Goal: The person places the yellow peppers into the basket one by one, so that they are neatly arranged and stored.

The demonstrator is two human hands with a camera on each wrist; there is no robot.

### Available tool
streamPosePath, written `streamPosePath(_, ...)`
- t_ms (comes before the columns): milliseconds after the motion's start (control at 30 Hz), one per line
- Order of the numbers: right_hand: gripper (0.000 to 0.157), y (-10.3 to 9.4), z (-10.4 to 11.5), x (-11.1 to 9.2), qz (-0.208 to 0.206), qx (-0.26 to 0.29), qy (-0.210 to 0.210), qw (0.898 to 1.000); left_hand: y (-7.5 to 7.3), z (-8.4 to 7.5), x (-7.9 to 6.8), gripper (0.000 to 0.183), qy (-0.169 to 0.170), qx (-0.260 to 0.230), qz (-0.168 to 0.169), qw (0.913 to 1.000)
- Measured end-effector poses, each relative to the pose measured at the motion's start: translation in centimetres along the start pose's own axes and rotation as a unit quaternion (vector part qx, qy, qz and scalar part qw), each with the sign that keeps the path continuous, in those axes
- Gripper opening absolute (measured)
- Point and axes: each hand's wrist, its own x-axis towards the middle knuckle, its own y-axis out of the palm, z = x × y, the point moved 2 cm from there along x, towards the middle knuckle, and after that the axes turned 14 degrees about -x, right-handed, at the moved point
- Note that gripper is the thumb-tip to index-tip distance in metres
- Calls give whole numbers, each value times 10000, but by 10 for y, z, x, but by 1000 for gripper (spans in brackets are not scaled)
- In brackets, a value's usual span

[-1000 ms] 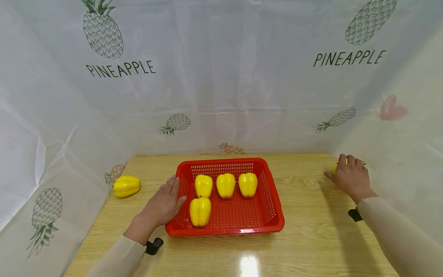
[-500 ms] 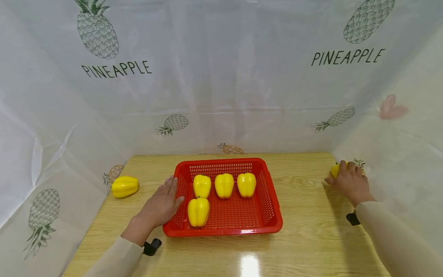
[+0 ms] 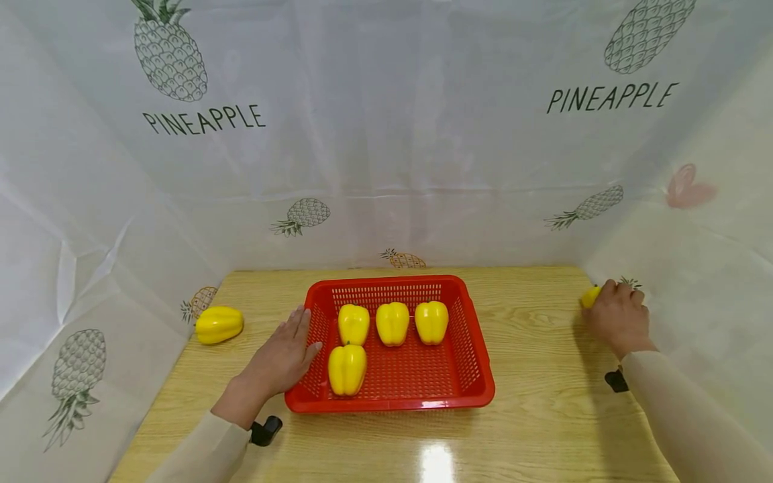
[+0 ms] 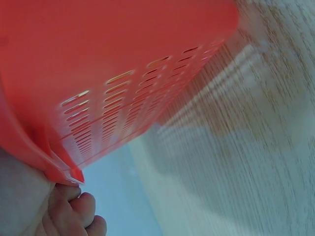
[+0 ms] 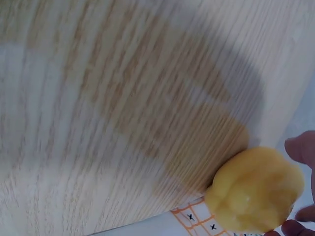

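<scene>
In the head view my left hand (image 3: 282, 357) lies along the left rim of a red plastic basket (image 3: 392, 404), fingers straight. The left wrist view shows that basket's slotted outer wall (image 4: 118, 93) with fingertips (image 4: 84, 209) at its rim. Three yellow bell peppers stand in a row inside, the middle one (image 3: 392, 324) among them, and another (image 3: 347, 370) stands in front of the left one. At the table's right edge my right hand (image 3: 619, 318) curls over a yellow bell pepper (image 5: 253, 191), mostly hidden in the head view; fingers border it in the right wrist view.
One more yellow bell pepper (image 3: 219, 325) lies on its side near the table's left edge. The light wooden table (image 3: 531, 376) meets white sheets (image 3: 392, 134) printed with pineapples at the back and both sides.
My right hand has shifted slightly toward the right and down over the pepper, and its thumb, earlier stuck out to the left, has drawn in. The left hand stays at the basket.
</scene>
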Motion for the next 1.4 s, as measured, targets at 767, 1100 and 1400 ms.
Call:
streamPosePath(767, 57, 18, -11, -14, -663, -144, -63, 9977, -1, -3, -1, 77, 34, -68, -11, 10000)
streamPosePath(1100, 61, 23, 19, -13, -911, 46, -335, 9953, 1, 1, 0, 78, 38, -12, -48, 10000)
streamPosePath(1400, 67, 18, 69, -22, -1727, -14, -657, 9828, 1, 0, 0, 78, 62, -64, -7, 10000)
